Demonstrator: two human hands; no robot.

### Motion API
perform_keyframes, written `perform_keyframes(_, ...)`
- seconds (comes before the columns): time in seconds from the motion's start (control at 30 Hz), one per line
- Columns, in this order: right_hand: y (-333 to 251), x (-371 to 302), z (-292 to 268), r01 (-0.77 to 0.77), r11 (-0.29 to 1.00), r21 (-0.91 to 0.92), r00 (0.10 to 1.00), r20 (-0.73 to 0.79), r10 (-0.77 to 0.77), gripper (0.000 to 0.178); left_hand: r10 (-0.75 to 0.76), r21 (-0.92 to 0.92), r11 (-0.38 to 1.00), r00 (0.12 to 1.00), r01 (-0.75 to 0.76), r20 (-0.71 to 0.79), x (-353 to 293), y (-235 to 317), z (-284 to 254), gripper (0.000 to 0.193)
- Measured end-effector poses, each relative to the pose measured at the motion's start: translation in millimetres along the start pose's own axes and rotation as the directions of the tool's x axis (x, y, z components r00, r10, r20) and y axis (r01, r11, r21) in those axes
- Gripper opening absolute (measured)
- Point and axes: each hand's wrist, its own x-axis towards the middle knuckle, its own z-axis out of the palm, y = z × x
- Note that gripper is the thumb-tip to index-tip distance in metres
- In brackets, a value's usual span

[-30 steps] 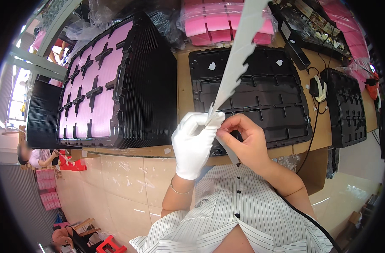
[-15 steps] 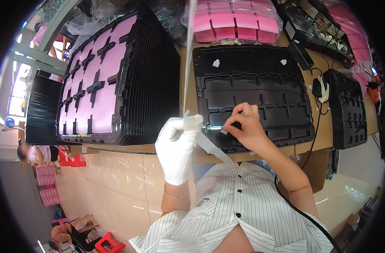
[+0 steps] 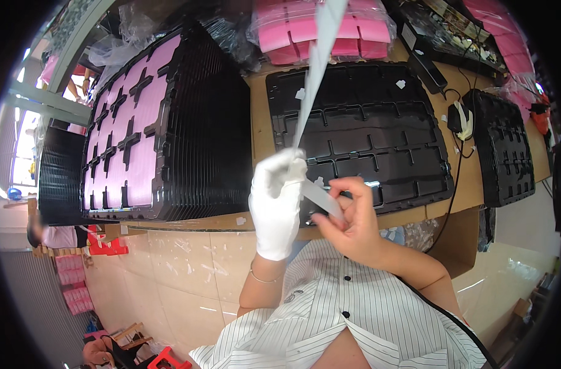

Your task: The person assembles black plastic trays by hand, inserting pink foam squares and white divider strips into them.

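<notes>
My left hand (image 3: 277,203), in a white glove, is closed around a long strip of pale label backing (image 3: 314,80) that rises past the top of the view. The strip's lower end comes out of the glove toward my bare right hand (image 3: 354,224), whose curled fingers grip it. Beneath and beyond both hands lies a black plastic tray (image 3: 379,132) with raised cross-shaped ribs. Small white labels sit on it: one at the far left (image 3: 300,93), another at the far right (image 3: 401,84) and a third (image 3: 319,181) just beyond my right fingers.
A tall stack of black trays (image 3: 213,135) with pink foam on top stands left. Wrapped pink foam (image 3: 326,37) lies behind the tray. At the right are more black trays (image 3: 505,147), a cable (image 3: 457,178) and a pale glove-like item (image 3: 464,123). A red stool (image 3: 169,358) is lower left.
My right hand has moved toward me from the tray to the strip's lower end. The small label it held now lies on the tray. My left hand has shifted slightly right.
</notes>
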Motion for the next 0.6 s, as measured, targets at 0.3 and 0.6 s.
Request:
perform_keyframes(0.3, -18.7, -21.9, -52.2, 0.034, 0.999, -0.003, 0.991, -0.128, -0.034, 0.024, -0.028, 0.114, 0.992, 0.812, -0.048, 0.583, 32.7, -22.0, -24.9, 0.063)
perform_keyframes(0.6, -25.6, -29.5, -59.1, -0.058, 0.991, 0.122, 0.970, -0.229, 0.085, 0.016, 0.222, 0.096, 0.714, 0.354, -0.694, 0.909, 2.4, -37.2, -30.7, 0.025)
